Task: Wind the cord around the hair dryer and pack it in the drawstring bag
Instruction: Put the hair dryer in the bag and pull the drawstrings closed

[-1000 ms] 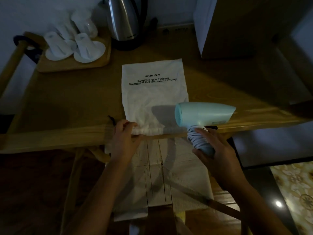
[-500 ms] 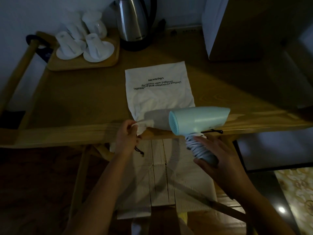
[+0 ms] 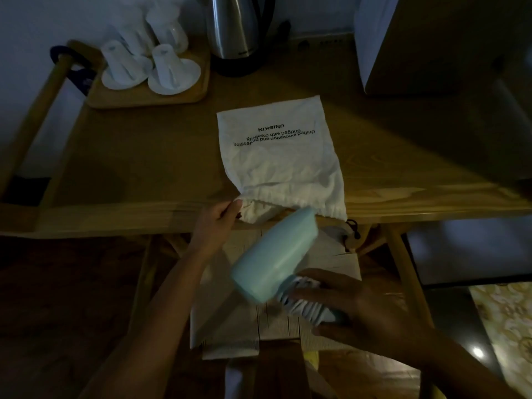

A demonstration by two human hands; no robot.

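Observation:
A white drawstring bag (image 3: 280, 159) with black print lies flat on the wooden table, its gathered mouth at the front edge. My left hand (image 3: 217, 223) pinches the left side of that mouth and holds it lifted open. My right hand (image 3: 359, 309) grips the handle of the pale blue hair dryer (image 3: 273, 254), and the white cord (image 3: 302, 300) is wound around that handle. The dryer's barrel tilts up and away, its far end right at the bag's opening. A dark drawstring end (image 3: 352, 227) hangs off the table edge on the right.
At the back left a wooden tray (image 3: 149, 97) carries white cups turned upside down on saucers. A steel kettle (image 3: 234, 33) stands behind the bag. A large dark box (image 3: 431, 44) fills the back right. Below the table edge is a slatted wooden shelf (image 3: 276, 323).
The dryer has swung from lying sideways along the table edge to pointing its barrel at the bag's mouth. My left hand has pulled the mouth open.

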